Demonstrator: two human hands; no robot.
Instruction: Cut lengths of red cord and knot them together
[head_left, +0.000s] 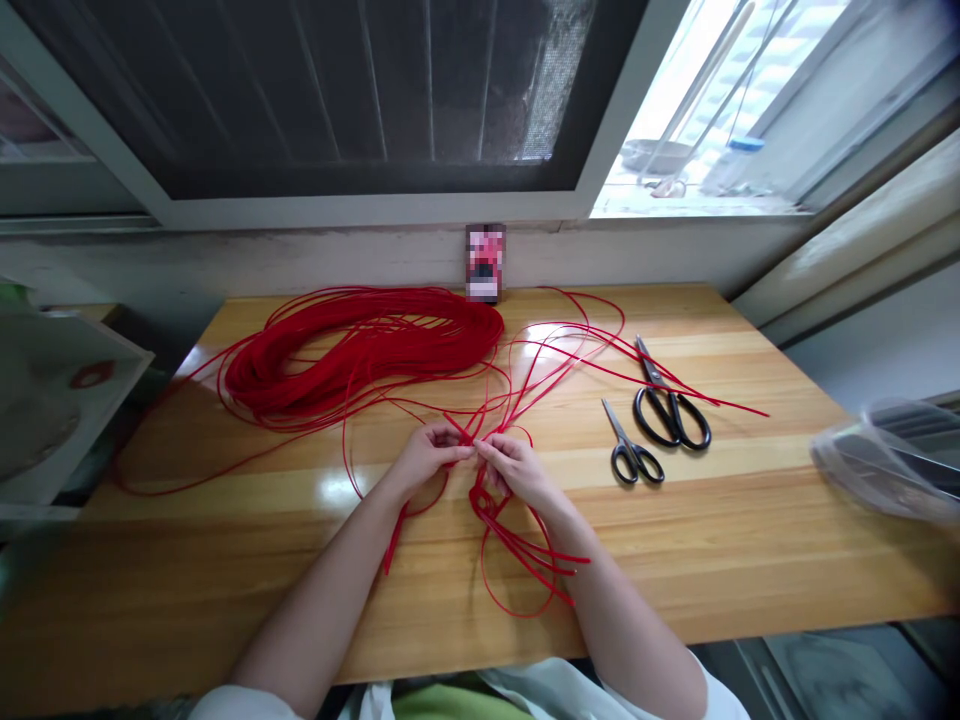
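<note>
Both hands meet near the middle of the wooden table, pinching thin red cord. My left hand [433, 455] is closed, its thumb and forefinger on the strands [521, 390] where they cross. Close beside it, my right hand [516, 465] is closed too, fingertips on the same crossing. A looped red bundle [484, 503] hangs under my right hand, its several loose ends [540, 555] fanning toward my right forearm. More red ends [391, 545] come out below my left hand. Behind the hands lies a big coil of red cord [300, 385], with strands running from it to them.
Small scissors [626, 450] and larger black-handled scissors [667, 405] lie on the table [720, 520] at the right, cord ends crossing the larger pair. A phone [485, 262] leans against the wall behind. A clear plastic container [892, 460] stands at the right edge.
</note>
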